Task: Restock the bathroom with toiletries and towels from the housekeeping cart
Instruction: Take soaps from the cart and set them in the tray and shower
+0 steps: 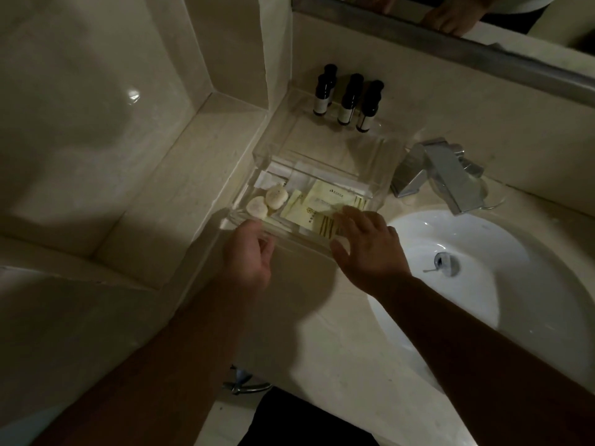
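Dim beige stone fills the left side of this bathroom, where a wall runs down to a pale marble ledge (193, 175) that steps toward the countertop (322, 333); below the counter's front edge a small metal fixture (244, 386) shows, too dark to make out.

On the counter, against the ledge, sits a clear tray (380, 188) with the toiletries in it. Two round pale soaps (276, 196) lie at its left end, touching each other; white packets (289, 173) lie behind them; yellow packets (325, 201) are piled across the middle and right.

The left hand (249, 252) is at the tray's near left corner, fingers bent toward the rim; the blur there hides whether they grip it or only come close. The right hand (370, 249) reaches over the tray's near right part, fingers straight and spread wide; its fingertips (346, 214) rest on the yellow packets, with the thumb out along the near edge. It holds nothing that shows.

Behind the tray, close to the back wall, four dark bottles (346, 101) with pale labels stand upright in a tight group, one behind the others.

Right of the tray is a squared chrome faucet (447, 178), its spout angled over the white sink (515, 284); a metal drain (446, 262) sits in the bowl, and the right forearm crosses the sink's near rim. Along the top right runs a mirror (483, 14) in a metal frame; it reflects a hand, cut off by the picture's edge.
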Demonstrator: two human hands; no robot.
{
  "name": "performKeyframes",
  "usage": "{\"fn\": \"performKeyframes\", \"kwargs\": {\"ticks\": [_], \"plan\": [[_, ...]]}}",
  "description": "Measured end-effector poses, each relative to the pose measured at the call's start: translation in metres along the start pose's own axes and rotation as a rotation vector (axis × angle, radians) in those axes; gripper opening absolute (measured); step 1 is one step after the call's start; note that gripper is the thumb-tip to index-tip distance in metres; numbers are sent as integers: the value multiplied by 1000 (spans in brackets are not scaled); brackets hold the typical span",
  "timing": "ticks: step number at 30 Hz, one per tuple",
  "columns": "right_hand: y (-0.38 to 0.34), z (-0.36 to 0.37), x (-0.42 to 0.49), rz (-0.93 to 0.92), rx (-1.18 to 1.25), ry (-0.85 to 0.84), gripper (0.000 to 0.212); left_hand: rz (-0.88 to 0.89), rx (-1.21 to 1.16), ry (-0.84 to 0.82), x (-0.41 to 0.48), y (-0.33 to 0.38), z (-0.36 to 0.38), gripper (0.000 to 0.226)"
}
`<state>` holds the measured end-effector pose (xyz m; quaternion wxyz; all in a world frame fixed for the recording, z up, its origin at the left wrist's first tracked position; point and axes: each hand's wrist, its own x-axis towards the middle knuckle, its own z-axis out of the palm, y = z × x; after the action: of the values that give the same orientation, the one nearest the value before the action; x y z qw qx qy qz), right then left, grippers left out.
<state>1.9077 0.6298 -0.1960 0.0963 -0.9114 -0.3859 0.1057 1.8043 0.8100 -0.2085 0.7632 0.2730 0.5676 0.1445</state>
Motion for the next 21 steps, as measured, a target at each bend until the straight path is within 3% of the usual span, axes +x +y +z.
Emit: {"fn": "performKeyframes", "kwargs": {"ticks": [2,5,8,16,19,21], "plan": [[4,2,3,-1,-65,-88,58,-43,23,19,-5,-3,-3,5],[7,3,7,14,-121,-123,59,-126,59,-38,-16,-5,2,11],[7,0,13,15,-155,-126,61,-95,104,-101,-22,-8,4,9],[14,-8,24,-76,-168,-3,54,-25,119,-128,-4,-13,14,36],[14,-12,26,-101,-134,76,48,-11,67,-137,-8,-7,25,12],[15,-13,27,-100,-133,115,44,-61,-33,-103,-13,-1,37,9]]}}
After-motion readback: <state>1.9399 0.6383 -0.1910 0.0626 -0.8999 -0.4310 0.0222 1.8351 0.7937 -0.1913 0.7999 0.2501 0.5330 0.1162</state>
